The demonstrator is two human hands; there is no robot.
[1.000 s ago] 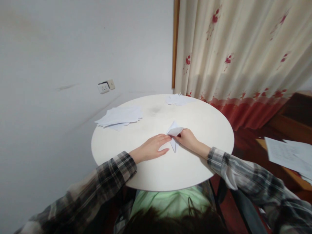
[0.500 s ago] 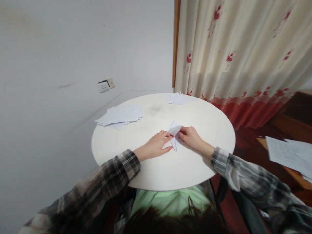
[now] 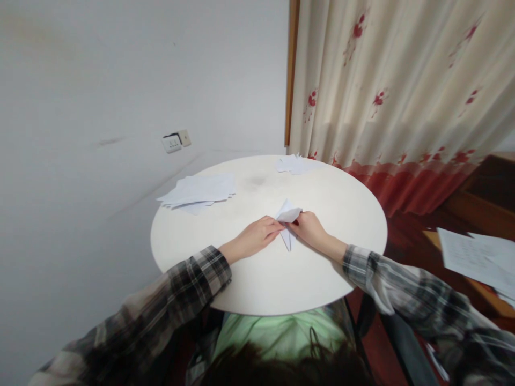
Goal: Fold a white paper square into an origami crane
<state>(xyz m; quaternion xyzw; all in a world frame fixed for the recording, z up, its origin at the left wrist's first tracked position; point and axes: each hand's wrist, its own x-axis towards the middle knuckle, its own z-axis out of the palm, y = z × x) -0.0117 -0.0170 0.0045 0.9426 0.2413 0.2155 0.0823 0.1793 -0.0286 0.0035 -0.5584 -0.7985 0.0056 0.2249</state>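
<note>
A small piece of folded white paper [image 3: 288, 215] lies in front of me on the round white table [image 3: 257, 287]. One flap of it stands raised, and a narrow pointed end reaches toward me. My left hand [image 3: 261, 233] is closed at the paper's left edge, with fingertips pressed together on the fold. From the right, my right hand [image 3: 310, 228] pinches the paper under the raised flap; some of its fingertips are hidden by the flap.
A stack of white sheets [image 3: 199, 190] lies at the table's left. Smaller paper pieces [image 3: 295, 164] are at the far edge. Written sheets [image 3: 477, 257] rest on a wooden surface at the right. A wall with a socket [image 3: 172, 143] and a curtain [image 3: 374, 102] stand behind.
My left thumb has drawn in against the fingers at the fold. My right hand has shifted slightly left, its fingers further under the raised flap.
</note>
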